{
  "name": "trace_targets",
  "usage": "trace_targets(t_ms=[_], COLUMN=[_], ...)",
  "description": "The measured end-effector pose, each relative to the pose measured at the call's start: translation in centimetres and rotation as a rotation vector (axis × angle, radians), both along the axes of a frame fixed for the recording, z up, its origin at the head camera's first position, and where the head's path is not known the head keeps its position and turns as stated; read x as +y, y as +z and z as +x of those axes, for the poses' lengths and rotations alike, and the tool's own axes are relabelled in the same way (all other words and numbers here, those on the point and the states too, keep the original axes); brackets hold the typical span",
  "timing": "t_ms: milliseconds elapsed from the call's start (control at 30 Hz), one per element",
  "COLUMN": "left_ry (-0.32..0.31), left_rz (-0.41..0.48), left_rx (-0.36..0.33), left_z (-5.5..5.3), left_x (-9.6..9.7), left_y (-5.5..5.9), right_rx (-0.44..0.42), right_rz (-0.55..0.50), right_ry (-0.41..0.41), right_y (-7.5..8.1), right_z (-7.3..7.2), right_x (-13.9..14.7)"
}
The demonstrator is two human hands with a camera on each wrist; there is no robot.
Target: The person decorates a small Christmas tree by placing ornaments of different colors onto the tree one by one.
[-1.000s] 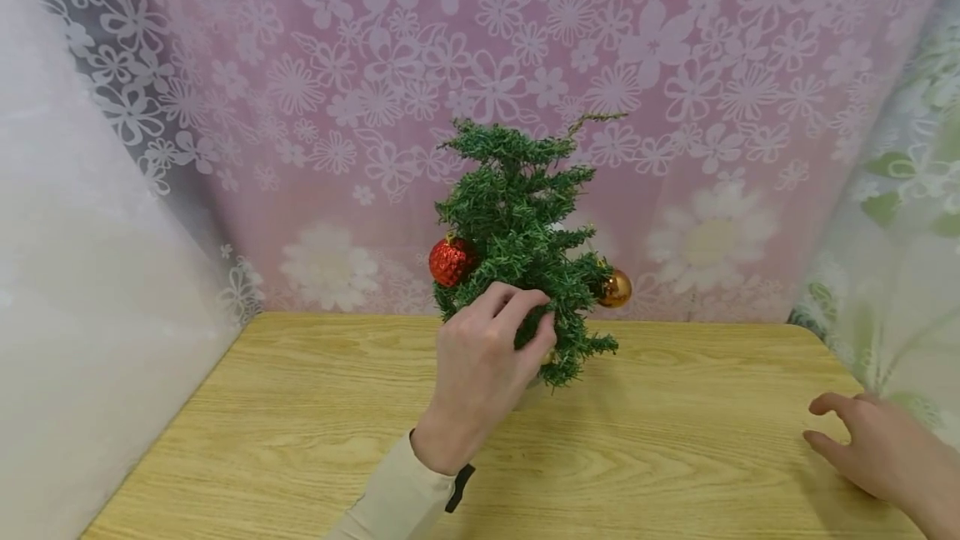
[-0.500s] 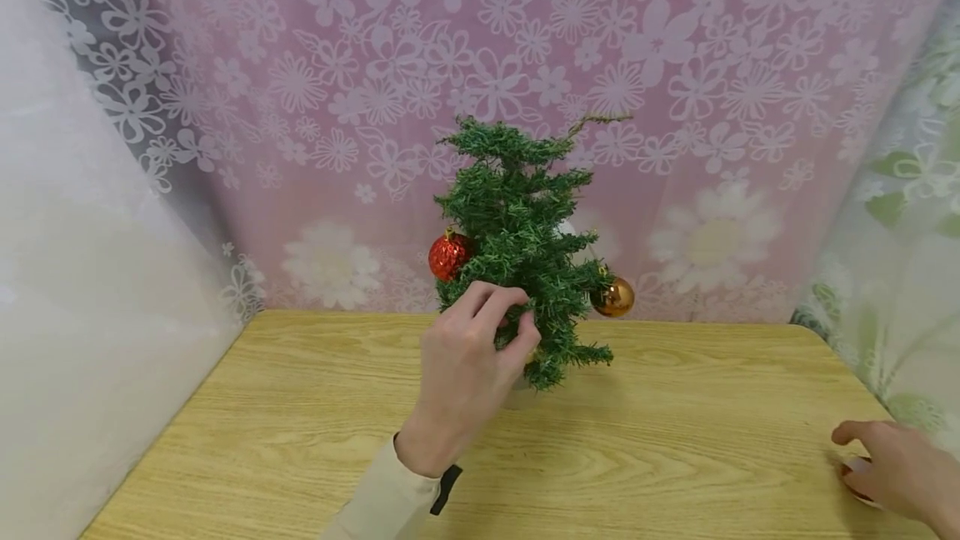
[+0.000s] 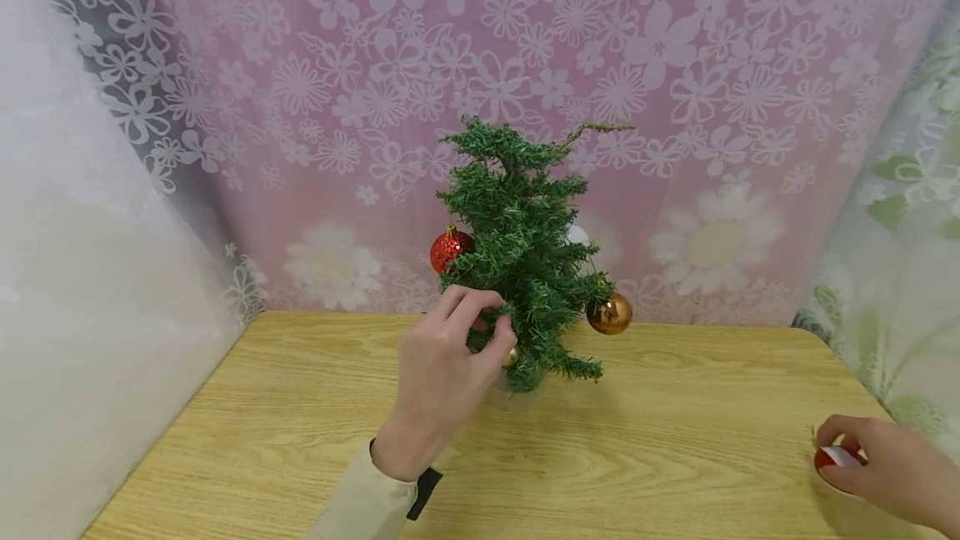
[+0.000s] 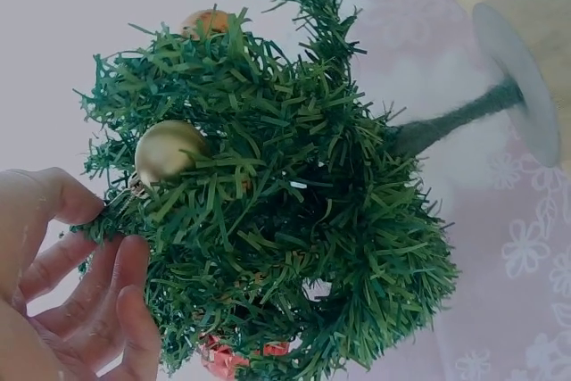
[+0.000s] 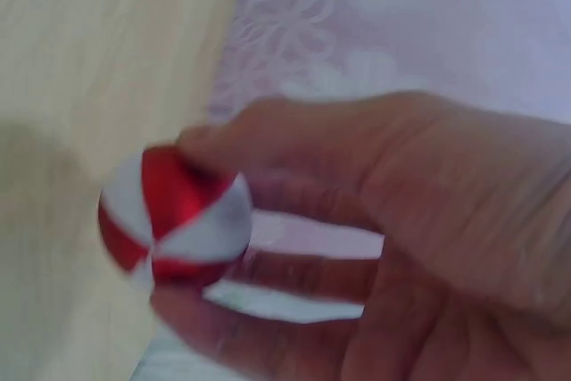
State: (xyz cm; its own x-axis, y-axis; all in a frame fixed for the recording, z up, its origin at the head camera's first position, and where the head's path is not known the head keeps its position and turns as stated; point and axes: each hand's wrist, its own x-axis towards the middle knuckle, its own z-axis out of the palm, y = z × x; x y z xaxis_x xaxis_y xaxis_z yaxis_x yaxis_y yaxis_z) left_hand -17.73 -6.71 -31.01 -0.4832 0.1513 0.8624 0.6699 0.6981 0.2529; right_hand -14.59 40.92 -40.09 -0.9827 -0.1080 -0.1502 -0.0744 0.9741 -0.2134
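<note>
A small artificial Christmas tree [image 3: 517, 223] stands on the table in a pale round base [image 4: 517, 86]. My left hand [image 3: 442, 352] pinches a branch tip low on its front, between thumb and index finger. Right by those fingertips hangs a matte gold ball [image 4: 169, 151]. A glittery red ball [image 3: 451, 250] is on the tree's left side, a shiny orange-gold ball [image 3: 610, 313] on its right, and a white ball [image 3: 577, 235] shows partly behind. Over the right of the table, my right hand [image 3: 892, 465] holds a red-and-white striped ball ornament [image 5: 174, 216] by its sides with the fingertips.
The wooden table [image 3: 675, 440] has its back edge close to a pink floral curtain [image 3: 375, 148]. Pale sheets hang at the left and right. A bare twisted branch [image 3: 600, 127] sticks out from the tree's top toward the right.
My left hand has moved left with the branch, and the tree has turned, bringing more of the white ball into sight. My right hand has taken hold of the striped ball.
</note>
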Motion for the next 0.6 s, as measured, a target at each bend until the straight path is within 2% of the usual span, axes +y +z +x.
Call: trace_targets(t_ms=[100,333,467,600], left_ry=[0.002,0.01,0.023,0.024], left_rz=[0.008,0.048,0.053,0.056], left_rx=[0.0,0.002,0.003,0.011], left_z=[-0.2,-0.5,-0.6,-0.7], left_x=[-0.2,-1.1,-1.4,-1.7], left_y=[-0.2,-0.4,-0.5,-0.7], right_rx=[0.064,0.393,0.434,0.493], right_rz=[-0.055,-0.329,-0.485,-0.536], right_ry=[0.04,0.036,0.031,0.043], right_y=[1.0,2.5,3.4,4.3], right_z=[-0.4,0.9,1.3,1.6], right_x=[-1.1,-4.5,-6.2,-7.7])
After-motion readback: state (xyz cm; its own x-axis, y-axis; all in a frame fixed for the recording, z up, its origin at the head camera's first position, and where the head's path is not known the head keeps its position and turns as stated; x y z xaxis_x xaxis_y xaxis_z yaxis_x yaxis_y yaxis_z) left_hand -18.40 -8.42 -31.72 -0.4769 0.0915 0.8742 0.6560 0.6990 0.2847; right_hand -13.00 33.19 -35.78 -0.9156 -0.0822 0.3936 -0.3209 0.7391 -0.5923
